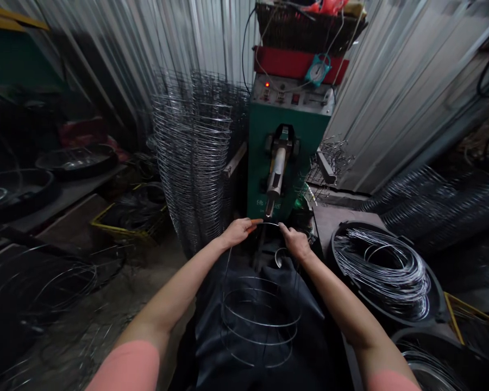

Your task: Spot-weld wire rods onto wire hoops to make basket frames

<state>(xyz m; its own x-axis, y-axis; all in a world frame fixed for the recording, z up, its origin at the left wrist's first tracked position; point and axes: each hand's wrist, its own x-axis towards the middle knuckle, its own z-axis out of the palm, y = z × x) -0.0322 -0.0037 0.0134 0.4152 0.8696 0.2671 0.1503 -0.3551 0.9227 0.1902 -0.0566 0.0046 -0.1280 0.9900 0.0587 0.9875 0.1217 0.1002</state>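
The wire frame (264, 326), a set of thin rings joined by uprights, hangs between the person's forearms, above the dark cloth covering the lap, its top edge raised to the green machine (258, 141) in front. The left hand (237, 232) has its grip closed in a pinch on the left part of that edge, with orange covers (256, 221) on the fingertips; the right hand (296, 242) pinches the same wire from the other side, thumb and forefinger together. Between the two grips a short bright arc of wire runs just below the tip of the machine's metal rod (277, 168); whether wire and tip touch, I cannot tell. A small curved metal piece (279, 258) shows just below the right hand. Higher on the machine, a red light (267, 84) glows on the panel, and a teal dial (318, 69) sits above it. Left of the machine stands a tall stack of wire rings (191, 163), with a yellow-edged crate (122, 232) beyond. To the right, a round black basin (437, 301) holds a heap of loose wire hoops (385, 271). Corrugated metal sheeting (204, 32) rises behind everything.
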